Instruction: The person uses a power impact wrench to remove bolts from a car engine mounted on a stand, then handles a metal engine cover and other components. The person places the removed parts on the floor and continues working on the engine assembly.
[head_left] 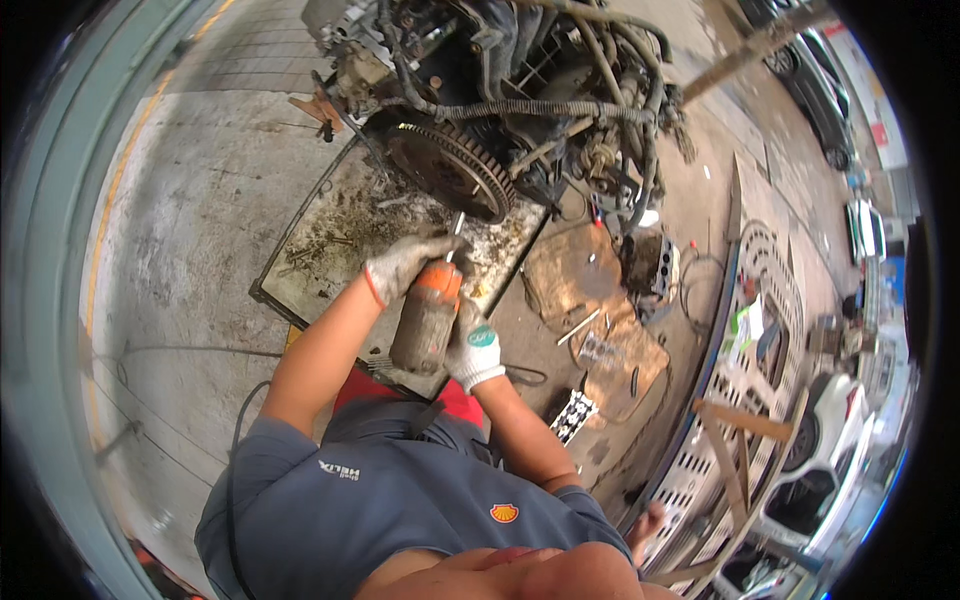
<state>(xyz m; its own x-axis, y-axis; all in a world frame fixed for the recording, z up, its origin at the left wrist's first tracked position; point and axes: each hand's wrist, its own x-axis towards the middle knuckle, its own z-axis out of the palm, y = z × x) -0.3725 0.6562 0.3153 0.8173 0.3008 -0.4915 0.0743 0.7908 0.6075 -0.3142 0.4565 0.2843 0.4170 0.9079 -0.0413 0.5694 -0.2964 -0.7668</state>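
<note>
An orange and grey impact wrench (422, 325) is in both my gloved hands, pointing away from me. My right hand (472, 345) is closed round its rear handle; the glove hides the trigger. My left hand (405, 266) is closed near the nose, its fingers by the thin metal shaft (458, 226). That shaft reaches to the lower edge of a toothed flywheel (440, 165); I cannot tell whether it sits on a bolt. The flywheel is on the end of a dirty engine (510, 75) draped with hoses and wiring.
An oily metal tray (310, 225) lies under the flywheel. To the right are stained cardboard (560, 270), an engine block part (655, 265) and a cylinder head (572, 415). A dark cord (236, 450) runs by my left arm. A slotted metal ramp (745, 330) and parked cars stand farther right.
</note>
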